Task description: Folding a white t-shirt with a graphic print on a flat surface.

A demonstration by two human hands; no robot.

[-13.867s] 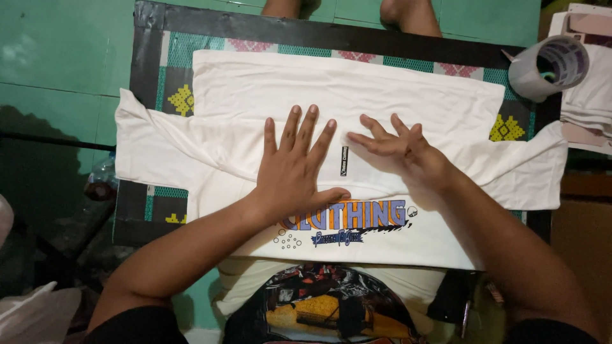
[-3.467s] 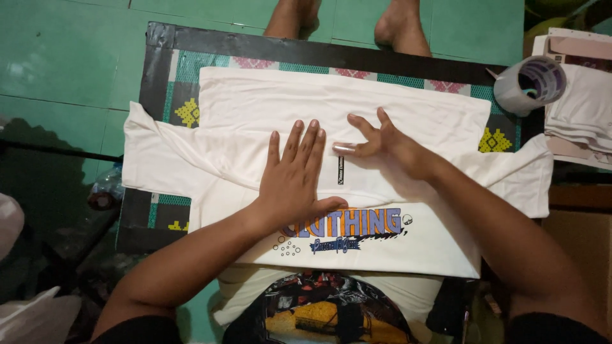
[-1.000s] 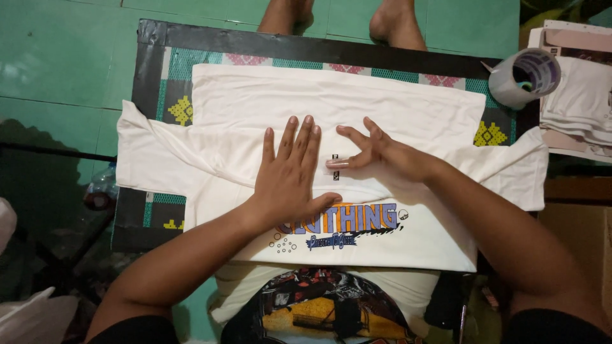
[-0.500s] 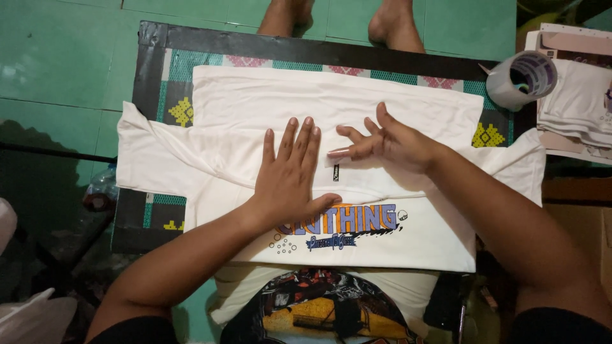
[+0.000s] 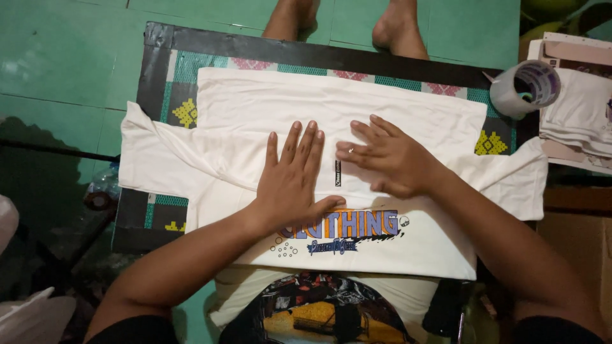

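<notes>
1. The fingers (image 5: 299, 146) of the left hand (image 5: 294, 181) lie spread and flat, gripping nothing, palm down on the white T-shirt (image 5: 331, 159) just above its printed graphic (image 5: 347, 226), as they did a moment ago

2. The right hand (image 5: 390, 158) has changed: half a second ago it sat a little higher with the fingers lifted; now its fingers are open and splayed, laid down on the cloth beside the small dark neck label (image 5: 337, 173), holding nothing

3. The two hands are near each other but apart, the label between them at the middle of the shirt

4. The shirt itself has not shifted: it lies face up across the patterned mat (image 5: 172, 95) on the green floor (image 5: 64, 57), one sleeve hanging past the mat's left edge and the other reaching to the right

5. By my reading this is smoothing, the right hand resettling to press the cloth flat; no fold has been started

6. Further out, a roll of tape (image 5: 526, 86) stands by a stack of folded white cloth (image 5: 583, 111) at the right, and another person's bare feet (image 5: 398, 28) rest beyond the mat's far edge
</notes>
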